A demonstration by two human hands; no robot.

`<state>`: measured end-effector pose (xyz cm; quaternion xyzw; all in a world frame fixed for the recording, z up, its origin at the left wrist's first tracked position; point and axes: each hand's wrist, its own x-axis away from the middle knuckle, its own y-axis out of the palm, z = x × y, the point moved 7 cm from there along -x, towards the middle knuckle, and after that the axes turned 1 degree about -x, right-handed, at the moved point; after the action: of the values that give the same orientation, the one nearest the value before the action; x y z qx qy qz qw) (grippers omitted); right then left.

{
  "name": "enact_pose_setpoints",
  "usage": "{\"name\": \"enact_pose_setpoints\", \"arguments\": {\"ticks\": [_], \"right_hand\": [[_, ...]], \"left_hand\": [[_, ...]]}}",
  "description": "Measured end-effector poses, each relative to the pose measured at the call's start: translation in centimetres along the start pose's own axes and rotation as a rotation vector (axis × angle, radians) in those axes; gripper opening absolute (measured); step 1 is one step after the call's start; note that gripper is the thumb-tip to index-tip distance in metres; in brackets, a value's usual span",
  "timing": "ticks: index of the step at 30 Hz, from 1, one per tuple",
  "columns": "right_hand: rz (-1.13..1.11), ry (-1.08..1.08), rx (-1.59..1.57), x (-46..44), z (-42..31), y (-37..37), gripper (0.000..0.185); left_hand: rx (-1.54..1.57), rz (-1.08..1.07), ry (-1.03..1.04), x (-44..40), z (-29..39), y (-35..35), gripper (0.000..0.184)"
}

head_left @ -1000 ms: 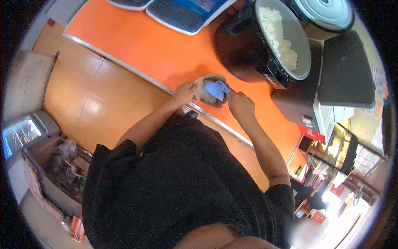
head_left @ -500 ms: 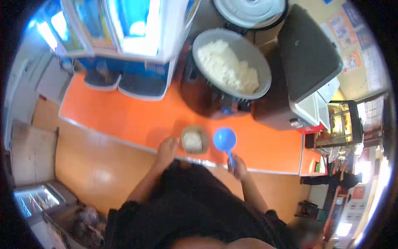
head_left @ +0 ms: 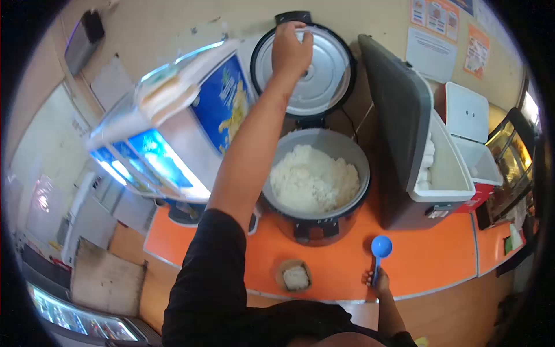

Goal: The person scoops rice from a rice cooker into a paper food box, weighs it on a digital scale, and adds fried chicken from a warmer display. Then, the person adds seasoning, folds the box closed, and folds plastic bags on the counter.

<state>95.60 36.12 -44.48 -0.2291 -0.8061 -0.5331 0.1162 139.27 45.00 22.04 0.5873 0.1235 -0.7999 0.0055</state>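
My left hand (head_left: 292, 49) reaches far forward, its fingers hooked at the top edge of the raised rice cooker lid (head_left: 329, 69), beside the black handle (head_left: 293, 18). Below the lid stands the rice cooker (head_left: 315, 234), its pot holding a mound of white rice (head_left: 309, 179). Low on the right, my right hand (head_left: 380, 282) is wrapped round the handle of a blue scoop (head_left: 381, 247), whose bowl points forward. A small brown bowl (head_left: 281, 276) with some rice in it sits on the orange counter, near its front edge.
Right of the cooker is a grey cooler box (head_left: 416, 208) with its lid up and white wrapped items inside. A red and white cooler (head_left: 483, 196) and a glass display case (head_left: 511, 162) stand farther right. A drink dispenser (head_left: 179, 139) is at left.
My left hand has gone from beside the small bowl up to the cooker lid. The right hand still holds the scoop, now farther right of the bowl. The view has tilted up.
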Motion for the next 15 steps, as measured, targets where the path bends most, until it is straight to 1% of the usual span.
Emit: {"name": "enact_pose_setpoints", "arguments": {"ticks": [1, 2, 3, 4, 5, 7, 8, 9, 10, 11, 12, 13, 14, 15], "right_hand": [[-0.126, 0.036, -0.088, 0.0, 0.2, 0.1, 0.042], [-0.019, 0.044, -0.133, 0.4, 0.2, -0.9, 0.034], [0.092, 0.047, -0.169, 1.2, 0.0, -0.8, 0.029], [0.111, -0.003, -0.057, 1.9, -0.7, 0.3, 0.029], [0.136, -0.045, 0.059, 2.3, -1.4, 0.5, 0.032], [-0.038, 0.092, -0.105, 0.6, 0.2, -2.7, 0.035], [0.061, 0.009, 0.1, 2.3, -1.4, 0.3, 0.036], [0.064, 0.064, 0.1, 2.5, -0.7, 0.0, 0.036], [-0.012, 0.062, -0.014, 2.0, -0.7, 0.2, 0.036], [-0.082, 0.046, -0.13, 1.7, -1.0, 0.4, 0.036], [-0.081, 0.061, -0.126, 1.6, -1.0, 0.3, 0.036], [-0.106, 0.08, -0.139, 1.7, -1.0, 0.3, 0.035], [-0.131, 0.098, -0.148, 1.8, -1.1, 0.4, 0.035], [-0.125, 0.108, -0.139, 1.8, -1.3, 0.4, 0.035]], "left_hand": [[-0.122, -0.005, 0.046, -2.6, -1.6, 2.9, 0.032], [-0.115, 0.001, 0.073, -5.0, -3.7, 5.3, 0.032], [-0.248, -0.032, 0.088, -7.2, -6.1, 7.5, 0.038], [-0.38, -0.062, 0.095, -9.2, -7.5, 9.3, 0.043], [-0.372, -0.049, 0.098, -10.8, -7.8, 9.8, 0.043], [-0.485, -0.247, 0.005, -12.3, -10.2, 11.2, 0.054], [-0.518, -0.268, -0.016, -12.6, -11.7, 12.2, 0.054], [-0.546, -0.281, -0.018, -13.3, -13.8, 13.4, 0.051], [-0.568, -0.283, -0.01, -13.6, -14.6, 14.0, 0.048], [-0.589, -0.295, -0.023, -13.0, -13.9, 14.3, 0.048], [-0.676, -0.328, -0.067, -12.8, -12.0, 14.4, 0.042], [-0.757, -0.361, -0.111, -12.9, -10.7, 14.6, 0.043], [-0.761, -0.362, -0.124, -13.4, -10.3, 14.7, 0.043], [-0.789, -0.579, -0.059, -13.5, -10.5, 16.2, 0.038]]}}
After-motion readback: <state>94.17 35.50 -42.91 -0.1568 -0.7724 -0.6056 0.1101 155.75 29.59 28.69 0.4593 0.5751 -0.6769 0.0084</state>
